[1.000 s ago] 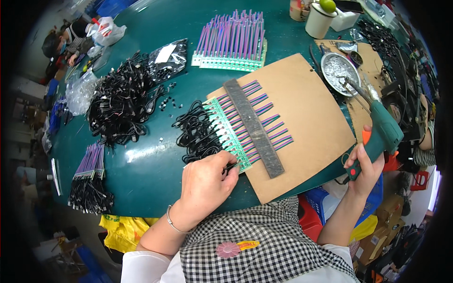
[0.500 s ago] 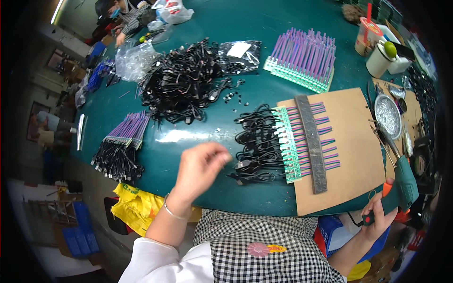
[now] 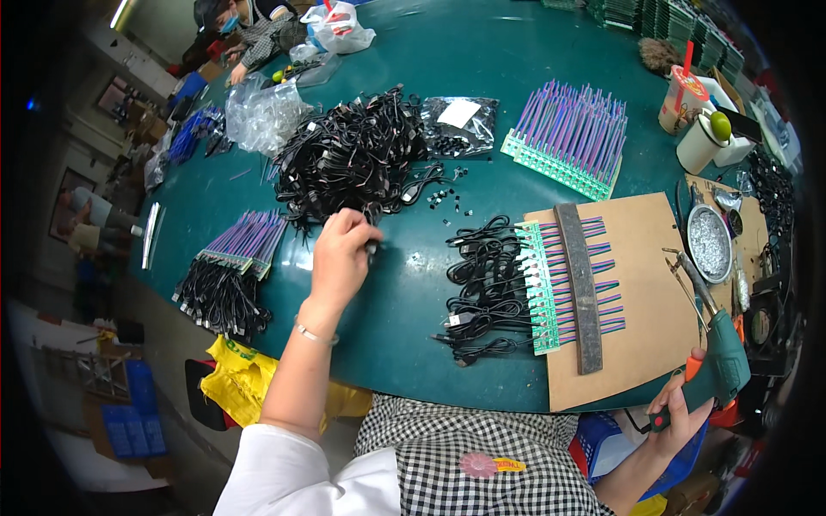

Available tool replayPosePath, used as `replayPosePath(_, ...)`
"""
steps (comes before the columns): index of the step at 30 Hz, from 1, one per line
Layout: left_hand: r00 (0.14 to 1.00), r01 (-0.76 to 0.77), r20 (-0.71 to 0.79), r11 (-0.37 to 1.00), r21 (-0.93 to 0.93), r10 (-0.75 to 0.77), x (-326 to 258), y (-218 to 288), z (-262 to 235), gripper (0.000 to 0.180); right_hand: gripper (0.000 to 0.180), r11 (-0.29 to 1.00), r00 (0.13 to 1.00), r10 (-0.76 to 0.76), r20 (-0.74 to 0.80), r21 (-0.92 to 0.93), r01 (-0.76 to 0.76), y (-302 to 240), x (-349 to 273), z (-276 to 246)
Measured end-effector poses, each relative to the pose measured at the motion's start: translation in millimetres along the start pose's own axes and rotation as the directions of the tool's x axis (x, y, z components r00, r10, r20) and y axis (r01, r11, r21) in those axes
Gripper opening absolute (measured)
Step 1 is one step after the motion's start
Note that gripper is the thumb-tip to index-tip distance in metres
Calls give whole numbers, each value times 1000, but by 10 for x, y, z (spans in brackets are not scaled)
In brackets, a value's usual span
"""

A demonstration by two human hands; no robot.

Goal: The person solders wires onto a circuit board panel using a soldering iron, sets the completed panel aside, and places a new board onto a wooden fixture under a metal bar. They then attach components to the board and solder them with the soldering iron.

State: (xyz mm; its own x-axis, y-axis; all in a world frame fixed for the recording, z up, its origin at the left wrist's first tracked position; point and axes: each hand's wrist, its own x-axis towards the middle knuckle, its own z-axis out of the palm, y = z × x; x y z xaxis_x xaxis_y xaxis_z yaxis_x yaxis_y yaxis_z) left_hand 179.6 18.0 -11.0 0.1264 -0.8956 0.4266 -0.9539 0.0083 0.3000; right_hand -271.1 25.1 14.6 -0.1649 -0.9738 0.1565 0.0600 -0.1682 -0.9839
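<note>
The left hand (image 3: pixel 340 258) reaches out over the green desk (image 3: pixel 404 301). Its grip is pinched shut on the end of a thin black cable (image 3: pixel 372 245). This cable sits at the near edge of the big pile of black cables (image 3: pixel 353 155). The pile looks shiny, tangled and loopy, with small white tags on it. The right hand (image 3: pixel 680 413) is far from the pile, down past the brown board (image 3: pixel 641 284). Its grip is closed around a green tool (image 3: pixel 721 365) with an orange button. A row of cables with purple wires (image 3: pixel 533 288) lies between the pile and the board.
</note>
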Motion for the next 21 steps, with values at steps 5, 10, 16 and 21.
replayPosePath(5,921,-14,388,997,-78,43,-272,49,-345,36,62,1000,1000,3,5,-2,-3,1,11,59)
replayPosePath(10,940,249,291,939,-238,-176,-223,162,-340,20,62,1000,999,14,36,16,-14,-25,24,162)
replayPosePath(16,997,80,5,996,-29,-80,-170,165,2,14,62,997,995,24,92,71,-31,-81,-10,249)
replayPosePath(21,956,294,205,728,-619,-212,-139,784,-113,9,62,994,992,59,115,90,-69,-42,-128,264)
